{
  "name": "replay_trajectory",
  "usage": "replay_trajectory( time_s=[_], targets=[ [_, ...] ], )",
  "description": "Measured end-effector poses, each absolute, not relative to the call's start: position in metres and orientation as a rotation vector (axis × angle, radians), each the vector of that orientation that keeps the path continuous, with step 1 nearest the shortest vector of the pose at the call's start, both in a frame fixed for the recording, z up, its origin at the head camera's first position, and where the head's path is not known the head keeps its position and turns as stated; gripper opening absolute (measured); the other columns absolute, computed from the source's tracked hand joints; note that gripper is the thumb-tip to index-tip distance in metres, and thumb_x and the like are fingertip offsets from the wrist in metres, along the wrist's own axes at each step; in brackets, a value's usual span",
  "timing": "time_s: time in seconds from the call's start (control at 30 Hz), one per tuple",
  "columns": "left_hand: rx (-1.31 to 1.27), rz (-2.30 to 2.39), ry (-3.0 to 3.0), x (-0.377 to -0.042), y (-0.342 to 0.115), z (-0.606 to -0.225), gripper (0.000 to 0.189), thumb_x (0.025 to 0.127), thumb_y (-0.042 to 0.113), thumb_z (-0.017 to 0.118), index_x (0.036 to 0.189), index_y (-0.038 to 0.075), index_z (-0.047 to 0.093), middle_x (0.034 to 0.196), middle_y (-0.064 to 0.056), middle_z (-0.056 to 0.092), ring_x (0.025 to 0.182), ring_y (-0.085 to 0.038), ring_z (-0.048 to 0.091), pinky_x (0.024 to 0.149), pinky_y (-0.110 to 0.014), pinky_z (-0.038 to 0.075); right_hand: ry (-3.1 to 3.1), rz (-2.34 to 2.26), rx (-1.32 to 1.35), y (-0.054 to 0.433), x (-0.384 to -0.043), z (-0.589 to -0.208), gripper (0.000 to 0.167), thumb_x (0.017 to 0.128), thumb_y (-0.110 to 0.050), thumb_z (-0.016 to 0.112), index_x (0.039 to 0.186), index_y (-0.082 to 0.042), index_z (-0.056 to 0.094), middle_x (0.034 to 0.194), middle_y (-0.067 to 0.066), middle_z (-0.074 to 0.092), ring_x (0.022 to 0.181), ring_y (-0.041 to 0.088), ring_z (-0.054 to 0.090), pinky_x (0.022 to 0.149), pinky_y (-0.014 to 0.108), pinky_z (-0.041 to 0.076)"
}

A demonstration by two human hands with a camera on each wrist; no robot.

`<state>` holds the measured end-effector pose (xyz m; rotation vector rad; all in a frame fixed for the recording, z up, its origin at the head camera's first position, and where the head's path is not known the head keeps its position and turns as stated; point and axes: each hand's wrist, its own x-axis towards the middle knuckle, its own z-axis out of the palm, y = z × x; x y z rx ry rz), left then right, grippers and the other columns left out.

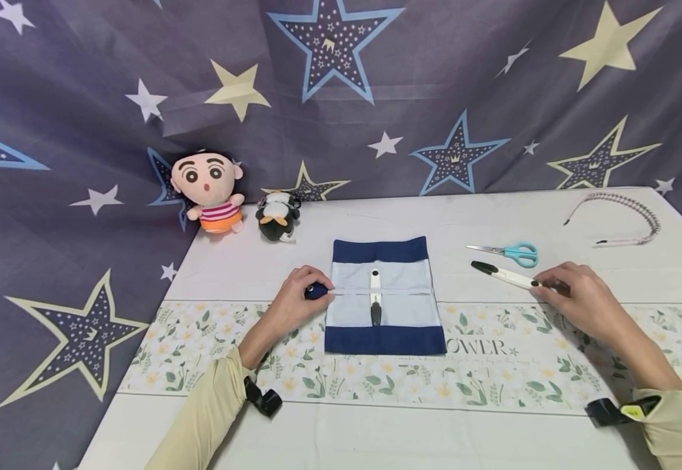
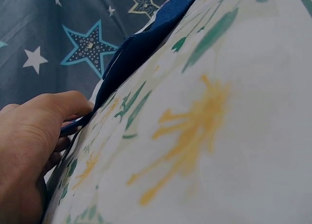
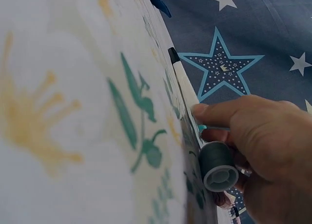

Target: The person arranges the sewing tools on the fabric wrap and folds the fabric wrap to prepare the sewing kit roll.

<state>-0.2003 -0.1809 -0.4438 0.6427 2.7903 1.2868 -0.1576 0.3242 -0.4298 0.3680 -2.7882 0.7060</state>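
Note:
A rectangular cloth piece (image 1: 385, 341), pale blue with navy bands at top and bottom, lies flat. A slim white tool with a black end (image 1: 375, 281) rests on it, across a thin pale line. My left hand (image 1: 300, 297) pinches a navy tab with a small round light spot (image 1: 316, 291) at the cloth's left side. My right hand (image 1: 579, 300) pinches the end of a second pen-shaped white tool with a black tip (image 1: 508, 275). A dark thread spool (image 3: 218, 168) sits under the right fingers; whether they grip it I cannot tell.
Light-blue-handled scissors (image 1: 520, 253) lie beyond the second tool. A braided headband (image 1: 635, 203) is at the back right. A plush doll (image 1: 208, 189) and a small penguin toy (image 1: 276, 212) stand at the back left, before a star-patterned curtain (image 1: 376, 124).

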Motion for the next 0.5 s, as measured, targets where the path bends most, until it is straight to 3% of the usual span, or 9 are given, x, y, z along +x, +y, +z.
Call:
replay_trajectory(
  time_s=[0.23, 0.3, 0.4, 0.5],
  targets=[
    [0.635, 1.295, 2.783, -0.2, -0.18, -0.443, 0.011, 0.094, 0.021, 0.077, 0.105, 0.017, 0.075, 0.118, -0.001, 0.061, 0.105, -0.025, 0.051, 0.078, -0.041, 0.052, -2.771, 0.852, 0.317, 0.324, -0.155, -0.425, 0.021, 0.1, -0.011, 0.07, 0.115, 0.003, 0.071, 0.107, 0.022, 0.068, 0.092, 0.039, 0.063, 0.074, 0.05, 0.049],
    [0.634, 1.292, 2.785, -0.2, -0.18, -0.443, 0.012, 0.094, 0.021, 0.077, 0.105, 0.017, 0.074, 0.118, -0.002, 0.061, 0.105, -0.025, 0.051, 0.078, -0.041, 0.052, -2.753, 0.894, 0.289, 0.323, -0.154, -0.422, 0.023, 0.101, -0.014, 0.069, 0.118, 0.002, 0.07, 0.107, 0.022, 0.071, 0.093, 0.039, 0.066, 0.076, 0.042, 0.053],
    [0.632, 1.284, 2.788, -0.2, -0.18, -0.442, 0.012, 0.094, 0.021, 0.076, 0.105, 0.017, 0.074, 0.119, -0.002, 0.061, 0.105, -0.025, 0.05, 0.078, -0.041, 0.052, -2.706, 0.94, 0.271, 0.321, -0.154, -0.419, 0.024, 0.102, -0.014, 0.068, 0.121, 0.001, 0.069, 0.106, 0.02, 0.073, 0.09, 0.018, 0.068, 0.075, 0.024, 0.052],
    [0.626, 1.281, 2.789, -0.2, -0.18, -0.443, 0.012, 0.094, 0.021, 0.076, 0.105, 0.017, 0.074, 0.119, -0.002, 0.061, 0.105, -0.025, 0.05, 0.079, -0.041, 0.052, -2.664, 0.959, 0.262, 0.318, -0.154, -0.418, 0.023, 0.101, -0.013, 0.069, 0.121, 0.0, 0.07, 0.103, 0.018, 0.075, 0.086, -0.007, 0.056, 0.068, 0.012, 0.045]
  ],
)
